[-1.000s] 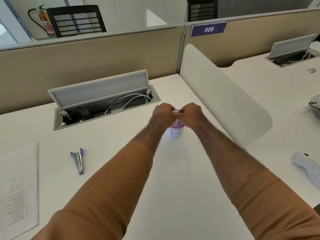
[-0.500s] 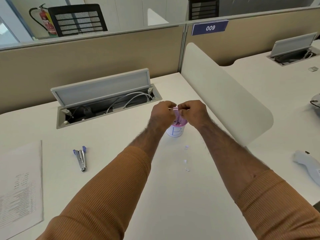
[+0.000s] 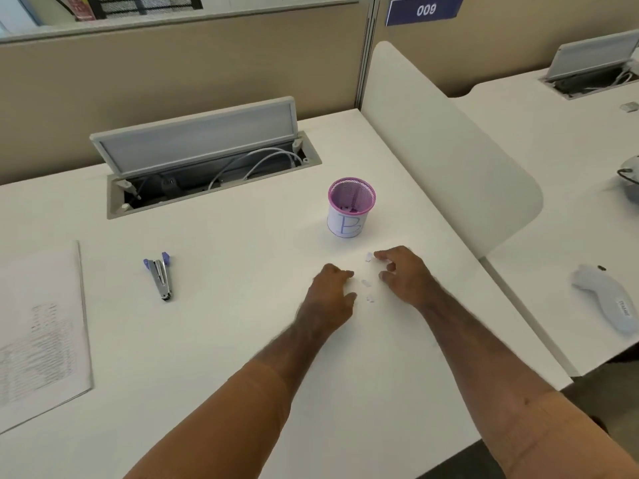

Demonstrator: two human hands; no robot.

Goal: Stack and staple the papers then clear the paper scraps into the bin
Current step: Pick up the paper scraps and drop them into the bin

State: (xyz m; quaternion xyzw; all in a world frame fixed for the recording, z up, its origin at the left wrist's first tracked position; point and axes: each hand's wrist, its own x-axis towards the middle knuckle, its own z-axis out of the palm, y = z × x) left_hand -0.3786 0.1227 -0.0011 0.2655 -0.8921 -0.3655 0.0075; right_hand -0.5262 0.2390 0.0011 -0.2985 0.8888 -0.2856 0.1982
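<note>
A small purple mesh bin (image 3: 351,208) with a white label marked "B" stands on the white desk (image 3: 242,340); some scraps show inside it. Three small white paper scraps (image 3: 368,280) lie on the desk in front of the bin. My left hand (image 3: 330,299) rests just left of them, fingers curled and apart, holding nothing. My right hand (image 3: 403,276) hovers just right of them, fingers spread, its fingertips touching the farthest scrap (image 3: 369,257). A stack of printed papers (image 3: 38,326) lies at the left edge. A silver and purple stapler (image 3: 160,274) lies between papers and hands.
An open cable hatch (image 3: 207,160) with its lid raised sits at the back of the desk. A curved white divider (image 3: 449,157) bounds the desk on the right. Beyond it a white handheld device (image 3: 608,302) lies on the neighbouring desk.
Both hands were pinched together above the bin's mouth. They have drawn back toward me and dropped to the desk, on either side of the loose scraps, and the bin now stands uncovered.
</note>
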